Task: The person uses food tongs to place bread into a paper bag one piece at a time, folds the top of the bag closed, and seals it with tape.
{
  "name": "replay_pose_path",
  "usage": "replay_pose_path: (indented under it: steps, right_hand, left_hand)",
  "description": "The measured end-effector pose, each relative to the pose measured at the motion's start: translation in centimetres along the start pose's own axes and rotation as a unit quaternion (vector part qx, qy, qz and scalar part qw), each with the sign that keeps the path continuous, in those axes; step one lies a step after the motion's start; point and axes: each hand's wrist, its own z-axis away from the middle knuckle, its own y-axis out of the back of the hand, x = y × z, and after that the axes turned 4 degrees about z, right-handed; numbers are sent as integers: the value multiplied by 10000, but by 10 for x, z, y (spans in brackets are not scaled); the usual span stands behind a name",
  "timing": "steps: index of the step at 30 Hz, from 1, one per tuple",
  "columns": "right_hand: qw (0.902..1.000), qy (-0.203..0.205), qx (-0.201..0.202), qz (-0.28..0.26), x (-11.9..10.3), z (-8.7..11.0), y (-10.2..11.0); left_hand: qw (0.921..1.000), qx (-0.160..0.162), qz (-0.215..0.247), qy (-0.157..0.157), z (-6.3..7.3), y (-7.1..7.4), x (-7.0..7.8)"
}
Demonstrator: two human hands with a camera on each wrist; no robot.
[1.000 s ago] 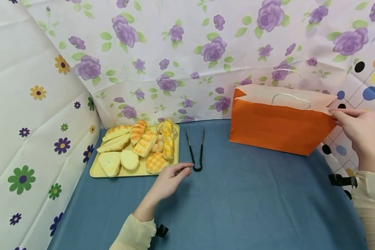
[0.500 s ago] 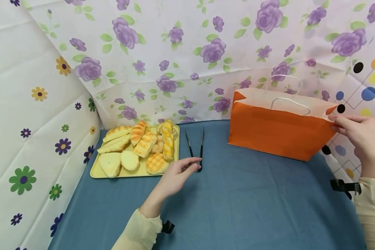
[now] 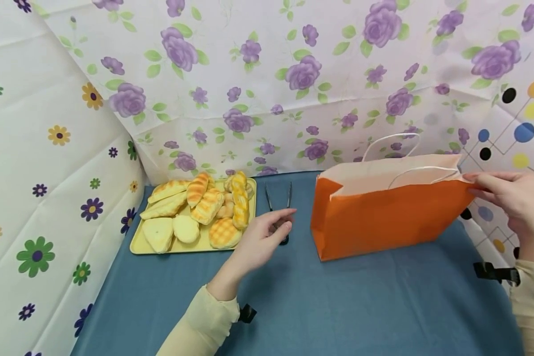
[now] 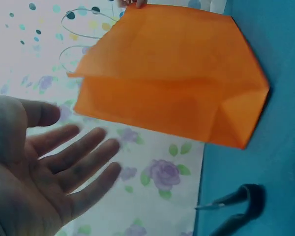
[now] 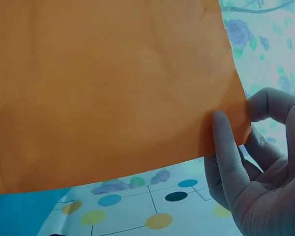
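An orange paper bag (image 3: 391,217) with white string handles stands on the blue cloth at the right, its top edge parted. My right hand (image 3: 513,202) pinches the bag's upper right corner; the right wrist view shows the thumb on one face of the orange paper (image 5: 118,98) and fingers at its edge. Over the black-handled tongs (image 3: 289,195) hovers my left hand (image 3: 262,240), fingers extended and holding nothing. In the left wrist view that hand (image 4: 54,172) is apart from both the bag (image 4: 162,73) and the tongs (image 4: 250,201). The tongs' lower part is mostly hidden by it.
A yellow tray (image 3: 138,244) at the left bears several bread pieces, among them a braided loaf (image 3: 239,200) and a round checked bun (image 3: 224,233). Floral cloth (image 3: 231,74) hangs behind the table, with patterned sheets at both sides.
The bag's left end has swung toward me and to the left, while my right hand keeps its corner and sinks slightly. My left hand has moved right and up over the tongs.
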Motion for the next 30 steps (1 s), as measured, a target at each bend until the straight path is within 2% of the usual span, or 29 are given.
replay_pose_path:
  steps: [3, 6, 8, 11, 14, 16, 21, 27, 30]
  right_hand:
    - [9997, 225, 59, 71, 1, 5, -3]
    - [9993, 346, 114, -54, 0, 14, -8]
    - [9991, 334, 187, -167, -1, 20, -12]
    - [9987, 216, 394, -239, -3, 29, -18]
    - [9972, 104, 569, -472, -6, 34, -22]
    - [9955, 14, 645, -696, -8, 36, -24]
    - [9882, -218, 923, -1202, -10, 37, -29]
    - [9714, -311, 1172, -2041, -7, 35, -33]
    - [9696, -264, 1156, -2143, -6, 35, -35]
  left_hand:
    - [9975, 455, -241, -493, -10, -4, 9]
    - [9879, 840, -782, -1041, -19, -8, 24]
    - [9766, 983, -1294, -1411, -24, -13, 34]
    - [9540, 1100, -2044, -1898, -28, -21, 50]
    - [9344, 1120, -2576, -2192, -31, -29, 62]
    - [9223, 1087, -2946, -2251, -34, -35, 68]
    - [8900, 740, -3992, -2075, -40, -50, 77]
    - [8500, 285, -4876, -1975, -46, -62, 81]
    - [8391, 218, -5041, -2034, -50, -63, 81]
